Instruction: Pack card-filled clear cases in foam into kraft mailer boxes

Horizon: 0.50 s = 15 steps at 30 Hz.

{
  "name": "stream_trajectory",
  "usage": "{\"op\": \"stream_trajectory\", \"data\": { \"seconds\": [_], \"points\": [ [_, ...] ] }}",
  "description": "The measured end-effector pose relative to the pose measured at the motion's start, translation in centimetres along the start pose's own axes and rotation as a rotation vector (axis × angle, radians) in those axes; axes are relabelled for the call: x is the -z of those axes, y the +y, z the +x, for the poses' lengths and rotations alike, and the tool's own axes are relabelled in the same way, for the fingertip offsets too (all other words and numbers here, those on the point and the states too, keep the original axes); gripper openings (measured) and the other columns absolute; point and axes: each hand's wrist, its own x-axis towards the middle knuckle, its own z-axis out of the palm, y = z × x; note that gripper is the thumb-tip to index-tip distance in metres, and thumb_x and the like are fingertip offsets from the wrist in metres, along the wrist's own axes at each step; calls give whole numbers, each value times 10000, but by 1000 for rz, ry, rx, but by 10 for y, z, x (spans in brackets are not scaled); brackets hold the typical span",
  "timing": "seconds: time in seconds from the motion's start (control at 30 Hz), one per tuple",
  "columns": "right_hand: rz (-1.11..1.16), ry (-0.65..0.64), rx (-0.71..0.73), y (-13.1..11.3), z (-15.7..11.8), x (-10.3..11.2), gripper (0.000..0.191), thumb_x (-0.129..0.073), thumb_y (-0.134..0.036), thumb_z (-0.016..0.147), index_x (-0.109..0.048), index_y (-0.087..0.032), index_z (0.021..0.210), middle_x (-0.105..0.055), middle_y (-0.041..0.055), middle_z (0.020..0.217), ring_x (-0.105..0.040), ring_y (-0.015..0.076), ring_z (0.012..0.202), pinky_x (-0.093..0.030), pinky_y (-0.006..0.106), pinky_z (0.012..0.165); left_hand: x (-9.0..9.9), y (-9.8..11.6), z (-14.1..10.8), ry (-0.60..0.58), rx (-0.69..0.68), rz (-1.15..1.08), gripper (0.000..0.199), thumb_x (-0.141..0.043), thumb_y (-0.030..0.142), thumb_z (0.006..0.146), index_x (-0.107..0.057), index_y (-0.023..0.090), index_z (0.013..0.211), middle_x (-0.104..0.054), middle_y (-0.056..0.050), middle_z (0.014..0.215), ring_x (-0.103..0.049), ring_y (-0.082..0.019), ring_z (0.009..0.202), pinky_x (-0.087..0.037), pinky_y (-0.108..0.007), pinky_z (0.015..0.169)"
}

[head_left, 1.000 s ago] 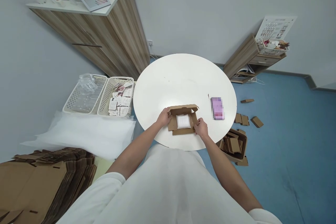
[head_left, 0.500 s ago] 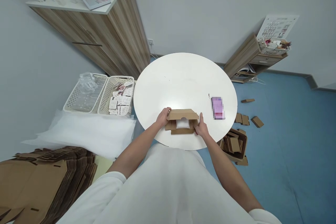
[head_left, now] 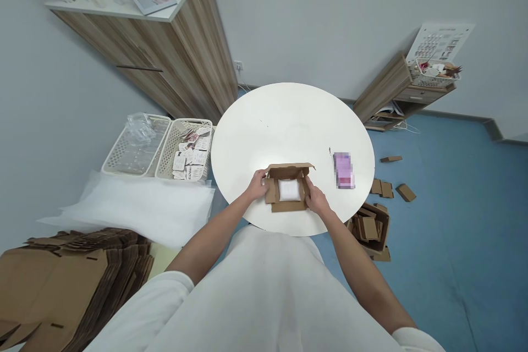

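A small brown cardboard box (head_left: 286,207) stands on the round white table (head_left: 284,121) close to my body, its lid raised at the far side. Inside lies a white, soft-looking wrapped packet (head_left: 289,190). My left hand (head_left: 258,185) grips the left side of the box, around its side flap. On the right side, my right hand (head_left: 316,198) holds the wall and flap, the index finger stretched along the edge. Some fingertips of both hands are hidden by the cardboard.
A purple object (head_left: 343,170), blurred, lies on the table's right. To the left are a basket of cards (head_left: 165,162), a basket of clear bags (head_left: 110,162), white sheets (head_left: 136,203) and stacked flat cardboard (head_left: 61,286). Down right, a bin (head_left: 384,231) holds small boxes.
The box lid has swung up and back, away from me, so the white packet shows more fully. Both hands stay at the box's sides.
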Motion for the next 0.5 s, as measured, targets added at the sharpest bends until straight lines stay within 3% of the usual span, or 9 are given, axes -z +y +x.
{"op": "stream_trajectory", "data": {
  "seconds": [0.23, 0.37, 0.5],
  "points": [
    [-20, -10, 24, -5, 0, 1, 713, -368, -137, 776, 5, -285, 1366, -525, 70, 934, -516, 179, 775, -355, 263, 638, -2, 5, -2, -22, 64, 224, 693, -479, 112, 688, -227, 231, 1322, -424, -42, 956, -494, -138, 742, -439, -300, 708],
    [-43, -20, 30, -6, 0, 0, 703, -355, -136, 782, 9, -294, 1362, -519, 61, 907, -513, 176, 753, -350, 261, 626, -3, 10, -4, 39, 71, 360, 728, -466, 74, 662, -209, 246, 1322, -433, -56, 988, -498, -162, 756, -419, -274, 626],
    [-47, -34, 30, -6, 1, -1, 659, -370, -135, 774, -85, -245, 1358, -525, 73, 918, -513, 178, 766, -348, 257, 621, -3, 14, -6, 69, -14, 372, 639, -441, 64, 667, -318, 263, 1261, -463, -47, 1036, -510, -176, 812, -420, -277, 650]
  ]
}}
